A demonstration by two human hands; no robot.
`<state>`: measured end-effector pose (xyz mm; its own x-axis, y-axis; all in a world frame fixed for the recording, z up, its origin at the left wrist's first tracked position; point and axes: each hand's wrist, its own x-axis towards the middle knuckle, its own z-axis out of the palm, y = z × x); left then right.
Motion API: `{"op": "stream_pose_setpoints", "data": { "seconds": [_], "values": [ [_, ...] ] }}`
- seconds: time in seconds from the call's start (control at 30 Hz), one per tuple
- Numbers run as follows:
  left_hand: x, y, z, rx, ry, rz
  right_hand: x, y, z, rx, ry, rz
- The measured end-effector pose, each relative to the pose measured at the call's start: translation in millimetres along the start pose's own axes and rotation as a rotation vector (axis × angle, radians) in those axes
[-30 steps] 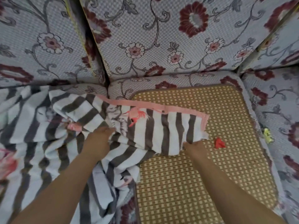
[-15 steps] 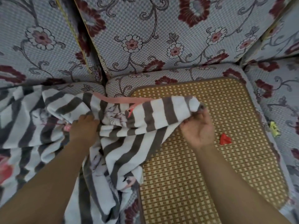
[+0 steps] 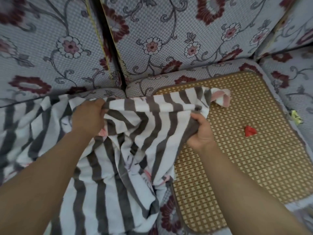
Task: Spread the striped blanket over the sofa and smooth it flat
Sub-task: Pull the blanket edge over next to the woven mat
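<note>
Both hands grip the blanket (image 3: 118, 167) along 1 folded upper edge. The left hand (image 3: 88, 118) has its fingers curled over the fold near the sofa's (image 3: 152, 31) back; the right hand (image 3: 201, 131) clutches bunched cloth at the mat's (image 3: 245, 167) left side. The blanket lies rumpled across the left seat, its pink-trimmed corner flopped onto the mat. A red scrap (image 3: 250, 131) sits on the mat, apart from the right hand.
</note>
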<state>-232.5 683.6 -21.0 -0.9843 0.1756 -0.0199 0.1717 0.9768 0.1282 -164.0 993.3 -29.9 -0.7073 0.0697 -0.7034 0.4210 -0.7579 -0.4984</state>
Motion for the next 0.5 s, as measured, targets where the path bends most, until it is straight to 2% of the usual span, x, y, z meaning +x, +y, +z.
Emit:
{"op": "stream_pose_setpoints", "data": {
  "seconds": [0.07,0.13,0.2,0.23,0.27,0.4,0.5],
  "values": [
    [1.1,0.1,-15.1,-0.025,0.039,-0.022,-22.7,-17.5,5.4,0.16,-0.12,-0.056],
    [4.2,-3.3,-31.5,-0.029,0.065,-0.036,-42.7,-35.9,6.1,0.202,-0.17,-0.147],
    [8.1,-8.6,-46.5,-0.045,0.105,-0.025,-56.3,-54.6,5.3,0.238,-0.163,-0.179],
    [10.0,-9.9,-55.1,-0.051,0.119,-0.025,-59.2,-62.3,3.3,0.224,-0.105,-0.162],
    [11.7,-10.5,-61.5,-0.053,0.121,-0.039,-61.2,-66.6,2.7,0.177,-0.043,-0.117],
    [10.9,-10.4,-79.1,-0.045,0.137,-0.087,-63.4,-54.0,0.7,-0.337,0.164,0.147],
    [3.5,-16.5,-81.2,-0.001,0.133,-0.09,-73.2,-31.5,-5.8,-0.547,0.116,0.342]
  ]
}}
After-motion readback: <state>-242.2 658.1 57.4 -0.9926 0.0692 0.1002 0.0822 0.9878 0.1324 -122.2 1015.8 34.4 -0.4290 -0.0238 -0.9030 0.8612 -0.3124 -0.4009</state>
